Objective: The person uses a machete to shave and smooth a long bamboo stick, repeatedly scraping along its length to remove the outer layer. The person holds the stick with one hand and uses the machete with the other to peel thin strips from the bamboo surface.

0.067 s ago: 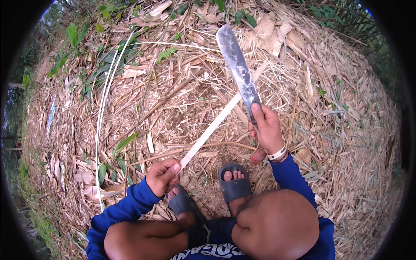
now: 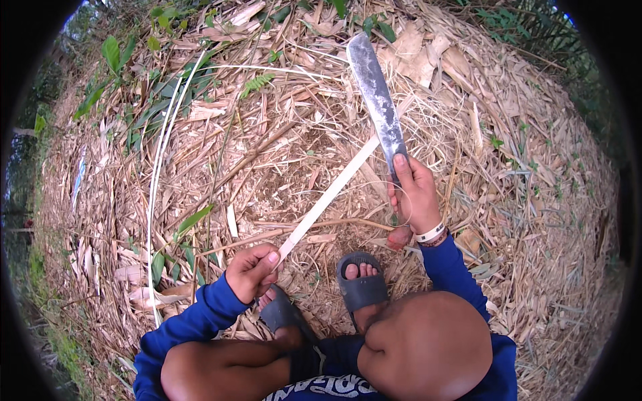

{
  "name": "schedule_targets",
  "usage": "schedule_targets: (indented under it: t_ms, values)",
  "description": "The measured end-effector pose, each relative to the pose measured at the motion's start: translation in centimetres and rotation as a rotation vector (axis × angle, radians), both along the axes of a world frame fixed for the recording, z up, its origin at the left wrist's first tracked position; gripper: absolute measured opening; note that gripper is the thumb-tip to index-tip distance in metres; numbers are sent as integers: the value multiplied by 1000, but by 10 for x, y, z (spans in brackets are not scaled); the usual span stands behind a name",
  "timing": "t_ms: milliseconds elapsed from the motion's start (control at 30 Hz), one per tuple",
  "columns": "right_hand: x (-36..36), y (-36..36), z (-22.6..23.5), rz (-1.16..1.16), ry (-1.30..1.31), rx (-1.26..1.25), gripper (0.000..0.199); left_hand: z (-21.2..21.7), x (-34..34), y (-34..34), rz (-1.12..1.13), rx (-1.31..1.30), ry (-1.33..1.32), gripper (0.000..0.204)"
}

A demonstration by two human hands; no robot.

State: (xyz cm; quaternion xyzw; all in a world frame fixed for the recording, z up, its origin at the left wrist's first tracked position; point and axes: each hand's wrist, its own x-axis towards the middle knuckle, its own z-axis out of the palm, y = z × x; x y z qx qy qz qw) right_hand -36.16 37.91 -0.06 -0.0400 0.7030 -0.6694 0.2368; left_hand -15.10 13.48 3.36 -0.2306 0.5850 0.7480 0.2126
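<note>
Head view, looking down on a squat over dry leaf litter.

Left hand (image 2: 253, 271): closed in a pinch-fist around the near end of a strip (image 2: 329, 198), thumb pressed on top, fingers curled beneath. Pale, flat and narrow, running up and to the right from that hand toward the blade (image 2: 378, 100), far end meeting or passing just under it near the right hand; exact contact hard to tell.

Right hand (image 2: 414, 198): wrapped shut on the handle of the blade, forefinger laid forward along the spine, light band at the wrist. Long, dull grey metal, broad toward the tip, pointing up and away over the litter.

Probably light and springy, the strip: thin enough to flex and whip if gripped only at one end, stiff along its length, likely to split along the grain. Edges possibly sharp and splintery, so best taken flat between thumb and finger pads near the end, as here, never slid through the palm. Probably heavy toward the tip, the blade; best held low on the handle with a full wrap, forefinger kept clear of the edge.

Below: two dark sandals (image 2: 361, 284), toes showing in the right one, close to the strip's near end; bare knees and blue sleeves at the lower edge. Left of centre, more long pale strips (image 2: 159, 167) lying in the litter among green leaves.
</note>
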Motion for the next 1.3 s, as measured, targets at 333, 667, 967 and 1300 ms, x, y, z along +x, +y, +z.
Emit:
schedule_targets:
  t_ms: [333, 667, 967, 1300]
  values:
    - [27, -17, -11, 195, 7, 17, 35, 0, -22, 10, 15, 31, -51, 30]
    - [47, -29, -15, 288, 183, 36, 35, -10, -30, 13, 7, -32, -37, 30]
    - [60, -41, -28, 300, -181, -10, 44, -23, -41, -3, -38, -96, 34, 28]
    - [54, -23, 2, 186, -334, -223, 38, -81, -35, -97, 208, -412, -93, 25]
